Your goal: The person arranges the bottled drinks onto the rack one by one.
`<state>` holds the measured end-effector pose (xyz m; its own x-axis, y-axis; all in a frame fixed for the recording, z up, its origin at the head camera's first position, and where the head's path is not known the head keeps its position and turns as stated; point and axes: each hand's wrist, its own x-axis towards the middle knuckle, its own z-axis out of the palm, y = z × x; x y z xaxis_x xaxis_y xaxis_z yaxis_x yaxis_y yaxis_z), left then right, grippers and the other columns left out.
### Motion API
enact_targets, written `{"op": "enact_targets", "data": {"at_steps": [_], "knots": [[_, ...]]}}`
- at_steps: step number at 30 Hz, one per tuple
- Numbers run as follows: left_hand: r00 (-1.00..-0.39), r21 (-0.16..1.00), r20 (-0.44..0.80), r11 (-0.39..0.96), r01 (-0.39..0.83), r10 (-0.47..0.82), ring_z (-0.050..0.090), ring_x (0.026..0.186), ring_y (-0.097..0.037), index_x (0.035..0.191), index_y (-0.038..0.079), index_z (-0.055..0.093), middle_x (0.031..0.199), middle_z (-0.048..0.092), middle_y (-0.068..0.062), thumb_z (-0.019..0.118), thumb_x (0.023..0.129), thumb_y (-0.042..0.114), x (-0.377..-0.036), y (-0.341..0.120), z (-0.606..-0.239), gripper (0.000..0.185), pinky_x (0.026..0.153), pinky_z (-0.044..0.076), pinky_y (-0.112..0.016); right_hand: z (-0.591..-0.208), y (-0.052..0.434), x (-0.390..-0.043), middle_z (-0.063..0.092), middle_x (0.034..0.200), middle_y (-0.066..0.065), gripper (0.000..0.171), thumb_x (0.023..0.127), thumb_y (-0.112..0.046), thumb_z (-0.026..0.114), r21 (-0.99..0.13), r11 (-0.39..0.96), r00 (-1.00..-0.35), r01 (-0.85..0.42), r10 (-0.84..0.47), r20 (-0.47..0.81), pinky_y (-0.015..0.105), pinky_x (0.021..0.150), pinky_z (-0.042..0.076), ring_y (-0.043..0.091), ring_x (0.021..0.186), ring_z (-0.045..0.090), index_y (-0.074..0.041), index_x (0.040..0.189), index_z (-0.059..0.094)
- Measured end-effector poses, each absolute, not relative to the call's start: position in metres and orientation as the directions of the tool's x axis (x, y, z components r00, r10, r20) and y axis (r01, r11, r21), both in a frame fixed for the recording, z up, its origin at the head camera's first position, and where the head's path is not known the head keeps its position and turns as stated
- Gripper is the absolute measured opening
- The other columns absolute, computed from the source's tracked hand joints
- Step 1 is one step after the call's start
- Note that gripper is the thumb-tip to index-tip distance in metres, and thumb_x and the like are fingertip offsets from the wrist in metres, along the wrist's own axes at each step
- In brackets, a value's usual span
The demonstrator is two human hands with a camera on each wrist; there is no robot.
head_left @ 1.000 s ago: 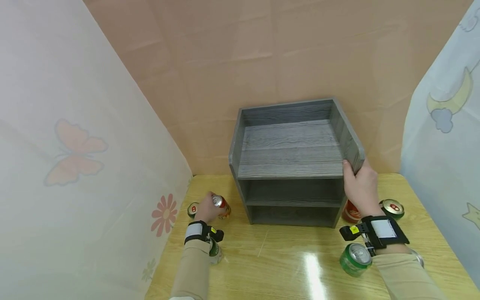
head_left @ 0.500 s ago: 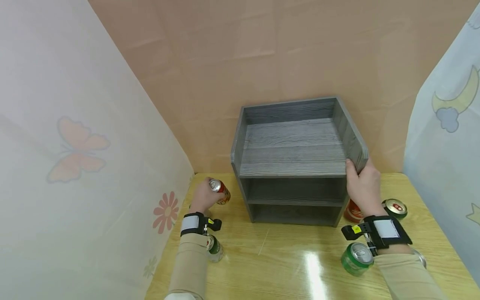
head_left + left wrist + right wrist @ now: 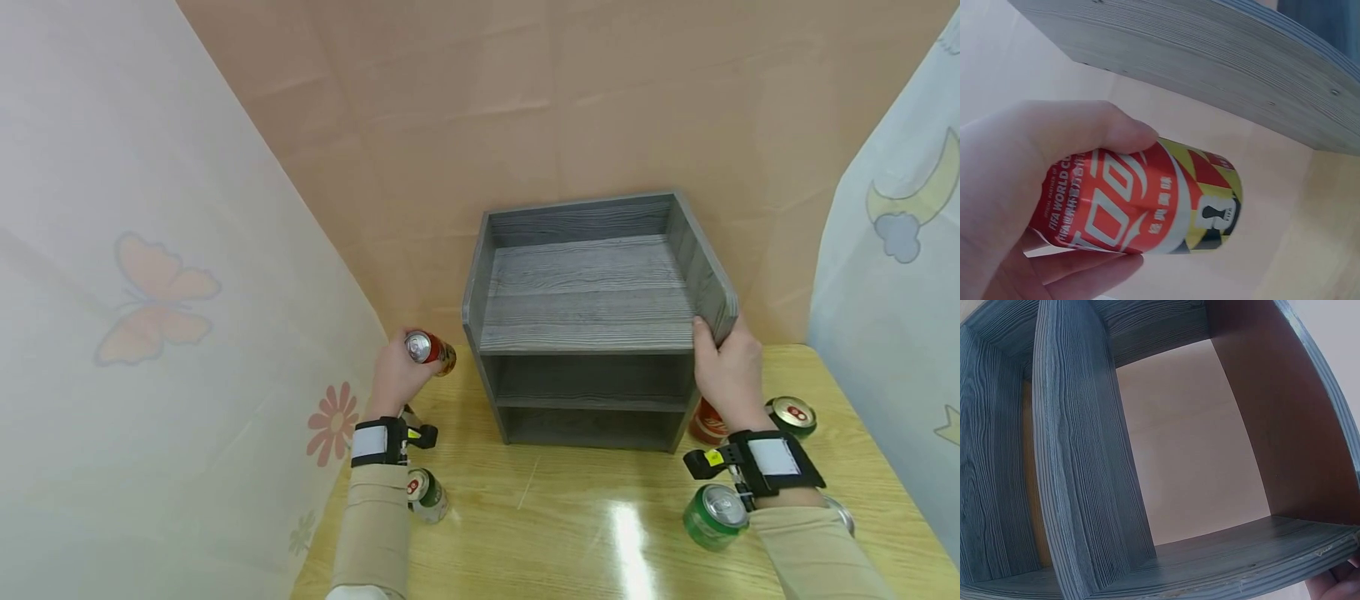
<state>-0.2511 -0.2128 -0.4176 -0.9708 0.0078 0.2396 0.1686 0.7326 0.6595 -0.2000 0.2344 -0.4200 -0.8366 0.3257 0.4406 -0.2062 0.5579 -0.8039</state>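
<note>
My left hand [image 3: 399, 373] holds a red and gold soda can [image 3: 432, 352] to the left of the shelf, with its silver top tilted towards me. In the left wrist view, the thumb and fingers wrap round the soda can [image 3: 1141, 203], and the shelf's grey side panel [image 3: 1210, 75] lies beyond it, apart from it. The grey wooden shelf [image 3: 585, 312] has an open top tray and two lower compartments. My right hand [image 3: 731, 371] grips its right side panel, thumb on the near face; those fingers are mostly hidden. The right wrist view looks into the shelf's compartments [image 3: 1091, 456].
On the yellow wooden table [image 3: 540, 517], a green and white can [image 3: 427, 497] stands by my left sleeve; another can [image 3: 410, 417] is mostly hidden behind my left wrist. Right of the shelf are a red can [image 3: 707, 423], a gold-topped can [image 3: 792, 415] and a green can [image 3: 715, 518].
My left hand has lifted the soda can off the table and carried it away from me, towards the back wall. My right hand keeps its grip on the shelf.
</note>
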Motion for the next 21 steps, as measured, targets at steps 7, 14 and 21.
{"op": "enact_targets", "data": {"at_steps": [7,14,21], "knots": [[-0.933,0.667,0.361,0.700,0.256,-0.004,0.064,0.112,-0.034,0.134,0.003,0.049,0.124,0.064,-0.017,0.086,0.079,0.012,-0.250,-0.213,-0.402,0.067,0.092,0.053,-0.047,-0.419,0.234,-0.200,0.057,0.131,0.033,0.045,0.107,-0.025,0.050,-0.812,0.554,-0.849,-0.183,0.327,0.415,0.067,0.094,0.042,0.047,0.115,0.056,0.007,0.139,0.045],[-0.884,0.650,0.467,0.687,0.325,-0.024,0.066,0.109,-0.035,0.135,-0.001,0.051,0.124,0.064,-0.019,0.085,0.079,0.013,-0.247,-0.213,-0.380,0.066,0.088,0.054,-0.049,-0.419,0.236,-0.201,0.057,0.128,0.033,0.046,0.107,-0.027,0.049,-0.813,0.557,-0.855,-0.169,0.327,0.402,0.068,0.093,0.042,0.046,0.112,0.056,0.008,0.138,0.044],[-0.841,0.660,0.538,0.649,0.379,-0.056,0.064,0.113,-0.033,0.135,0.002,0.043,0.127,0.061,-0.018,0.085,0.080,0.011,-0.240,-0.210,-0.360,0.070,0.090,0.054,-0.048,-0.420,0.236,-0.201,0.056,0.129,0.033,0.047,0.107,-0.027,0.048,-0.816,0.553,-0.857,-0.171,0.325,0.400,0.068,0.096,0.041,0.047,0.113,0.056,0.009,0.138,0.044]]}}
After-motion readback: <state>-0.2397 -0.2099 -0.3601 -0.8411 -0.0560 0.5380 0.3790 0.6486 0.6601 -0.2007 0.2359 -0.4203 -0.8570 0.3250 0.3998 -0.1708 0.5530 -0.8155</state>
